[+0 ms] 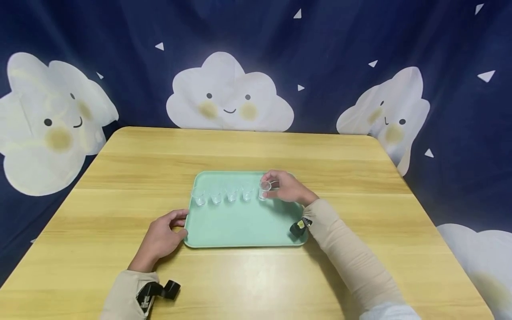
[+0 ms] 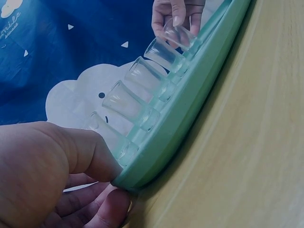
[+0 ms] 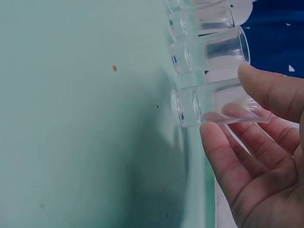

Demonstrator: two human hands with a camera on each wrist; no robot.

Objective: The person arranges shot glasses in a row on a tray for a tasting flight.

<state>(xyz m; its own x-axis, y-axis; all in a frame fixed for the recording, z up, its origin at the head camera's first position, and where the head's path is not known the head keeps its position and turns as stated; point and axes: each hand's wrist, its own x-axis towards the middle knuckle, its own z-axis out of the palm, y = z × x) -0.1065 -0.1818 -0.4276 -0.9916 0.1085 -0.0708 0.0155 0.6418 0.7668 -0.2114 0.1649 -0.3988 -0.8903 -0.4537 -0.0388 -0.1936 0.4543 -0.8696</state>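
A pale green tray lies on the table, with a row of small clear shot glasses standing along its far part. My right hand holds the rightmost shot glass between thumb and fingers. Its thick base is at the tray surface; whether it touches cannot be told. At the tray's left edge, my left hand grips the rim, with the thumb at the rim and the other fingers curled below it. Another shot glass stands close beside the held one.
The wooden table extends around the tray on all sides. Behind it hangs a dark blue cloth printed with white clouds. Black wrist devices are strapped to the left sleeve and the right sleeve.
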